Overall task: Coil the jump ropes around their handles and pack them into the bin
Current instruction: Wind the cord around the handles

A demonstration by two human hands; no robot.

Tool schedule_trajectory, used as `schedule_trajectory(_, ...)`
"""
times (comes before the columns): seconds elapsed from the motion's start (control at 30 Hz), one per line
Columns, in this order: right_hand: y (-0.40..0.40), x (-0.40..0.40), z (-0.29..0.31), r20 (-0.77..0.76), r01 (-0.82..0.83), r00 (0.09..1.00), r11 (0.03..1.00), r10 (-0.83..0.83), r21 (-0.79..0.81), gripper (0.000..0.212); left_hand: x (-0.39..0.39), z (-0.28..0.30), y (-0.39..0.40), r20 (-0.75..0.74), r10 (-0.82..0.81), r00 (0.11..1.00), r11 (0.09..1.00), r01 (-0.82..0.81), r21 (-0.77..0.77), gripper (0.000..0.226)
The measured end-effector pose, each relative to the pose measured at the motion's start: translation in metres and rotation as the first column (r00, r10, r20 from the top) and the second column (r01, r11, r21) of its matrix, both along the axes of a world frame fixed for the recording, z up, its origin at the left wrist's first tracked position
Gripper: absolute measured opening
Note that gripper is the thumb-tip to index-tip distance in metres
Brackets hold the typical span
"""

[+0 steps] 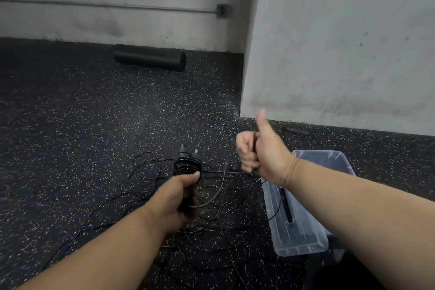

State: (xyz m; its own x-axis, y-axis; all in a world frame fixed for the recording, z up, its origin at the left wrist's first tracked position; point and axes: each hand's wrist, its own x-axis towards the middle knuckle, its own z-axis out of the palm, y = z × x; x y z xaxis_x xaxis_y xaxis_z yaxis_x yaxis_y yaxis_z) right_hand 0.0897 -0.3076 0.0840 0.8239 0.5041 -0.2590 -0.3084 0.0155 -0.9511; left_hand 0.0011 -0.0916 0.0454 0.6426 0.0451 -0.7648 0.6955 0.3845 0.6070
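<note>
Rope (213, 198), thin, light and springy by the look, lies tangled on the floor (70, 125) beside the bin (303, 246), its paired handles (188, 160) gripped by the left hand (181, 198), the right hand (256, 150) fisted on the strand, best held taut.

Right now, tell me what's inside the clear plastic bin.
Inside the clear plastic bin lies one black jump-rope handle with thin cord. The right forearm covers the bin's far side.
</note>
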Motion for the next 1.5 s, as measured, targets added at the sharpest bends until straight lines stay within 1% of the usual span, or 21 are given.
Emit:
schedule_trajectory(0.07,0.005,-0.014,0.002,0.172,-0.087,0.978,0.977,0.121,-0.196,0.087,0.005,-0.001,0.007,0.001,0.084,0.996,0.996,-0.084,-0.018,0.016)
schedule_trajectory(0.13,0.003,-0.023,0.007,0.334,-0.062,0.924,0.936,0.185,-0.348,0.073,0.01,-0.003,0.015,0.008,0.138,0.99,0.99,-0.138,-0.015,0.014)
schedule_trajectory(0.23,-0.002,-0.025,0.014,0.537,-0.055,0.788,0.903,0.301,-0.425,0.049,0.014,-0.005,0.023,0.009,0.179,0.984,0.983,-0.18,0.032,0.013)
schedule_trajectory(0.33,-0.004,-0.023,0.038,0.396,-0.302,0.79,0.858,0.469,-0.415,0.035,0.014,-0.013,0.024,0.021,0.154,0.988,0.981,-0.156,0.116,0.017)
schedule_trajectory(0.43,-0.017,-0.013,0.066,0.26,-0.534,0.752,0.791,0.606,-0.3,0.036,0.012,-0.022,0.025,0.05,0.143,0.988,0.97,-0.151,0.189,0.024)
schedule_trajectory(0.53,-0.033,0.001,0.08,0.154,-0.736,0.617,0.635,0.772,-0.236,0.047,0.012,-0.024,0.028,0.08,0.154,0.985,0.953,-0.169,0.251,0.025)
schedule_trajectory(0.6,-0.042,0.006,0.083,-0.014,-0.831,0.527,0.513,0.849,-0.214,0.061,0.012,-0.024,0.032,0.07,0.177,0.982,0.937,-0.19,0.292,0.025)
schedule_trajectory(0.63,-0.044,0.008,0.086,-0.128,-0.834,0.534,0.496,0.836,-0.243,0.067,0.012,-0.024,0.033,0.068,0.181,0.981,0.933,-0.193,0.305,0.025)
schedule_trajectory(0.7,-0.048,0.009,0.088,-0.276,-0.785,0.58,0.436,0.767,-0.439,0.065,0.011,-0.024,0.034,0.076,0.166,0.983,0.923,-0.182,0.338,0.027)
schedule_trajectory(0.77,-0.047,0.007,0.088,-0.229,-0.683,0.592,0.33,0.773,-0.652,0.048,0.01,-0.027,0.035,0.078,0.132,0.988,0.912,-0.152,0.382,0.035)
schedule_trajectory(0.8,-0.043,0.004,0.087,-0.17,-0.646,0.578,0.319,0.798,-0.694,0.038,0.01,-0.031,0.036,0.069,0.109,0.992,0.902,-0.127,0.412,0.04)
schedule_trajectory(0.87,-0.034,-0.007,0.088,-0.014,-0.585,0.571,0.395,0.82,-0.709,0.02,0.008,-0.036,0.039,0.041,0.035,0.999,0.862,-0.051,0.504,0.049)
schedule_trajectory(0.9,-0.029,-0.011,0.09,0.069,-0.531,0.581,0.442,0.811,-0.723,0.019,0.007,-0.037,0.04,0.019,-0.051,0.999,0.805,0.03,0.592,0.053)
schedule_trajectory(0.97,-0.021,-0.02,0.095,0.233,-0.394,0.571,0.512,0.787,-0.763,0.03,0.002,-0.034,0.04,-0.116,-0.333,0.936,0.564,0.296,0.77,0.06)
schedule_trajectory(1.07,-0.007,-0.027,0.097,0.525,-0.127,0.403,0.614,0.75,-0.779,0.028,-0.008,-0.028,0.022,-0.391,-0.643,0.659,0.12,0.591,0.798,0.063)
schedule_trajectory(1.17,0.011,-0.033,0.089,0.693,0.048,0.182,0.697,0.698,-0.715,0.023,-0.02,-0.023,-0.003,-0.506,-0.76,0.407,-0.155,0.642,0.75,0.057)
schedule_trajectory(1.23,0.021,-0.036,0.084,0.756,0.065,0.139,0.756,0.64,-0.652,0.023,-0.026,-0.015,-0.018,-0.537,-0.804,0.257,-0.267,0.65,0.711,0.054)
schedule_trajectory(1.3,0.03,-0.043,0.083,0.776,-0.012,0.237,0.8,0.585,-0.6,0.026,-0.033,-0.006,-0.029,-0.565,-0.82,0.094,-0.373,0.662,0.651,0.052)
schedule_trajectory(1.37,0.039,-0.052,0.083,0.742,-0.126,0.402,0.835,0.536,-0.535,0.029,-0.038,0.0,-0.036,-0.576,-0.816,-0.047,-0.467,0.64,0.61,0.052)
schedule_trajectory(1.43,0.047,-0.062,0.083,0.677,-0.217,0.546,0.864,0.492,-0.454,0.03,-0.043,0.003,-0.043,-0.584,-0.8,-0.137,-0.539,0.592,0.599,0.056)
schedule_trajectory(1.5,0.057,-0.07,0.083,0.635,-0.274,0.626,0.89,0.453,-0.364,0.028,-0.045,0.002,-0.045,-0.601,-0.779,-0.178,-0.581,0.564,0.586,0.058)
